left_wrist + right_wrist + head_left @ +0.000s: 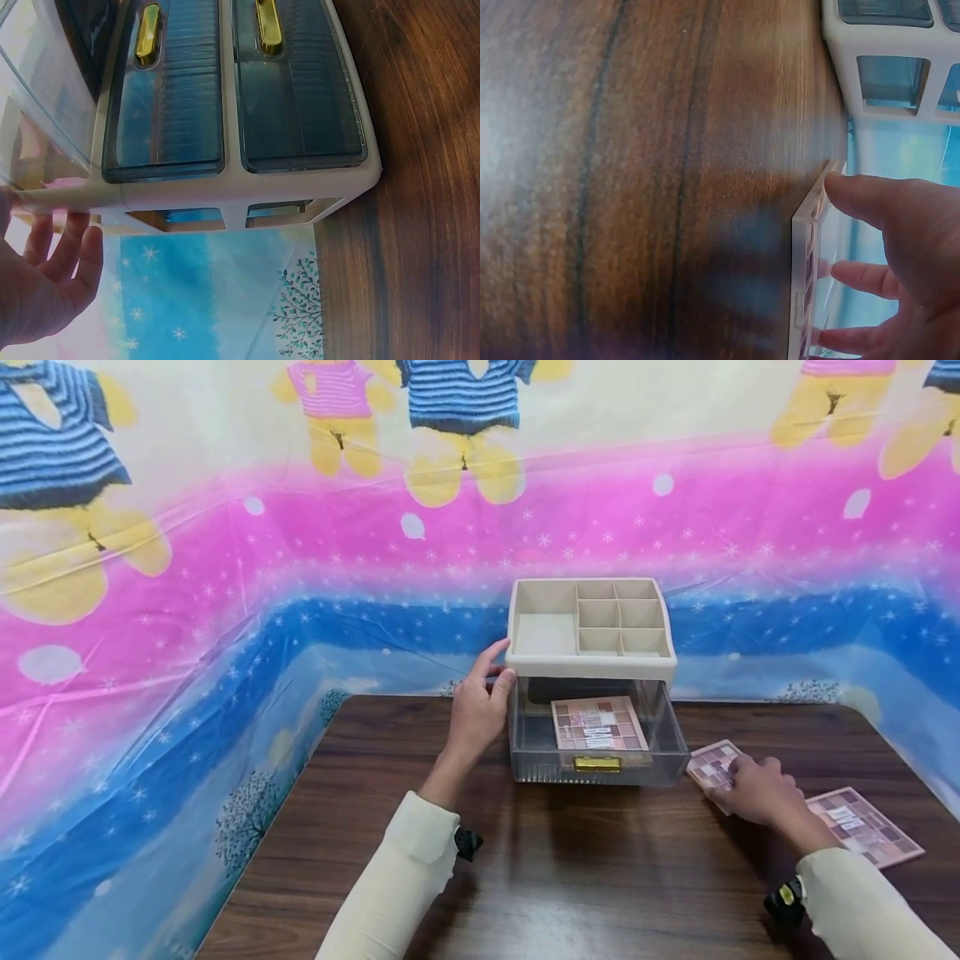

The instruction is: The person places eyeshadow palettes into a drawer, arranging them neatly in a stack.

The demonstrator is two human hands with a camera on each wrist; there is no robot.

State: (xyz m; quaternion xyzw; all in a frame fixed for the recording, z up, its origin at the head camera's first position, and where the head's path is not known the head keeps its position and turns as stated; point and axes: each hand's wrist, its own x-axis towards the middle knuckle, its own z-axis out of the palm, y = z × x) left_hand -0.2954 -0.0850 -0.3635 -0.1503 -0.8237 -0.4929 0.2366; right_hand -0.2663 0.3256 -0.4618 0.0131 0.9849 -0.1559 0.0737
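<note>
Currently, loose palette on tbl near & right of organizer, R hand pinching 2nd palette just right of organizer, drawer sticking out organizer's front w/ 3rd palette inside, L hand gripping organizer's upper left edge, printed cloth behind organizer.

From the head, we look forward and down over the table to the far cloth, our widest view. From the left wrist, turned sideways, we face the front and left side of the box up close, past the left hand. From the right wrist, also sideways, we look low along the table, the right hand and palette very near, the box farther left. All three views share the box.
</note>
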